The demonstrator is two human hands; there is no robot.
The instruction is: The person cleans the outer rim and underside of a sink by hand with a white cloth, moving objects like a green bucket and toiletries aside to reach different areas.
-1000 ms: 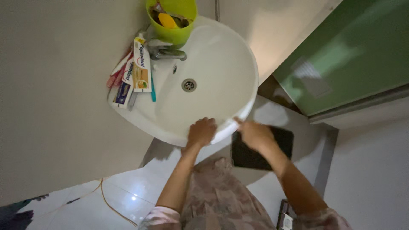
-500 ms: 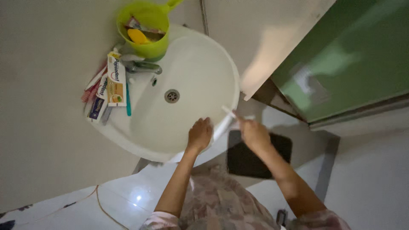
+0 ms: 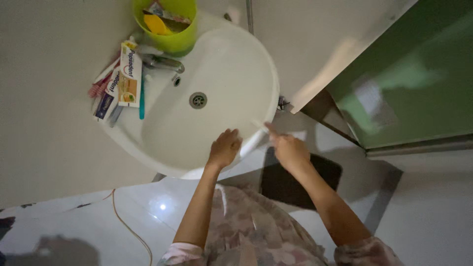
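Green cup (image 3: 170,29) at back rim of sink (image 3: 246,64), beside tap (image 3: 162,63); held a yellow piece (image 3: 157,23) and other small items, too dim to tell apart. Basin white, round, dry-looking, drain (image 3: 197,100) near middle, nothing lying in bowl. On left rim: toothpaste boxes and tubes (image 3: 125,81) stacked side by side, long axes running front to back; teal toothbrush (image 3: 142,98) lying alongside, same way.

Left hand (image 3: 224,148) laid on front rim of sink, fingers curled loosely down over edge, nothing seen gripped.

Right hand (image 3: 290,150) just off front-right rim, fingers closed round a thin white stick (image 3: 260,125), likely a toothbrush; blurred, head end not made out. Long axis slanted, free end pointing up-left over rim toward bowl, other end hidden in grip. Stick above rim edge, between both hands; touching rim or not, cannot tell.

Dark mat (image 3: 295,182) on pale tiled floor (image 3: 433,212) under right forearm. Thin cord (image 3: 128,224) trailing across floor at left. Green door (image 3: 419,74) at right, pale wall (image 3: 44,123) at left.
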